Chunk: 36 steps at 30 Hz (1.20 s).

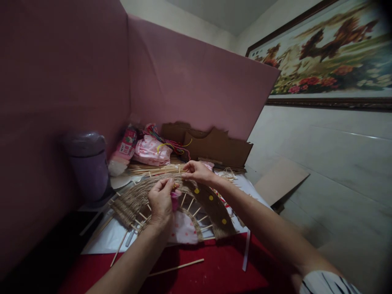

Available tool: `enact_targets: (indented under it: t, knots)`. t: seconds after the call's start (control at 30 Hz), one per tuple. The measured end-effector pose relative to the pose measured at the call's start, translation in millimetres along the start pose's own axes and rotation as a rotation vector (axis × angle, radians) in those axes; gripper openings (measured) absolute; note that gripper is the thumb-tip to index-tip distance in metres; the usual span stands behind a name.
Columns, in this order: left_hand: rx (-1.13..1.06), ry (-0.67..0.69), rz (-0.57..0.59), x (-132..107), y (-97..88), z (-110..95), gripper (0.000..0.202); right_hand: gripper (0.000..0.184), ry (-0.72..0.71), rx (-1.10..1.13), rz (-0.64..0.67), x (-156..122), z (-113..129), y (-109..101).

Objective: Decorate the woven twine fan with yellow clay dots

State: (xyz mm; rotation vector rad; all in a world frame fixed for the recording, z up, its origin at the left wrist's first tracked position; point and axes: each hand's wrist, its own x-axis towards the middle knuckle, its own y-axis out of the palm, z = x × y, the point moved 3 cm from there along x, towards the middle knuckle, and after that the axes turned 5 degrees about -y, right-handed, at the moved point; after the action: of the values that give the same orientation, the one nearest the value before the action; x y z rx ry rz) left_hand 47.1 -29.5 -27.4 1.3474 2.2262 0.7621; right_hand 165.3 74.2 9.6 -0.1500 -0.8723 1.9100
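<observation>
A half-round fan [125,208] of twine woven over thin wooden sticks lies in front of me. Its right side carries a smooth brown band [219,214] with yellow dots, and at its centre is a half circle of white cloth [183,229] with pink spots. Over the middle of the fan, my left hand [161,202] pinches a small pink and yellow piece [174,201], partly hidden by the fingers. My right hand [199,172] is at the fan's upper rim, thumb and fingers bent together; what they hold, if anything, is too small to make out.
A purple lidded container [88,167] stands at left. Behind the fan are pink spotted cloth [153,150], a bundle of sticks [147,168] and cut brown cardboard [217,145]. One loose stick [177,267] lies on the red cloth [214,261]. Pink panels [196,77] rise behind.
</observation>
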Motion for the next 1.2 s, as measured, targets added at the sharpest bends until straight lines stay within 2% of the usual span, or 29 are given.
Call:
enact_targets:
  t: [0.33,0.6,0.8,1.07,1.2]
  knots:
    - [-0.011,-0.016,0.003,0.2,-1.4,0.4,0.023,0.028,-0.029,-0.167,-0.03,6.9,2.2,0.8]
    - [-0.012,-0.023,-0.002,-1.5,-0.2,-0.3,0.025,0.022,0.035,-0.054,-0.006,5.1,5.5,5.1]
    - [0.0,-0.02,0.006,-1.0,0.0,-0.4,0.025,0.024,0.014,0.072,-0.006,2.5,5.8,9.0]
    - [0.0,-0.022,0.007,-0.5,-0.5,0.2,0.025,0.027,-0.051,0.04,-0.03,2.7,-0.2,8.6]
    - [-0.008,-0.033,0.011,-0.8,-0.3,-0.1,0.025,0.022,-0.078,-0.008,-0.038,3.7,0.0,7.1]
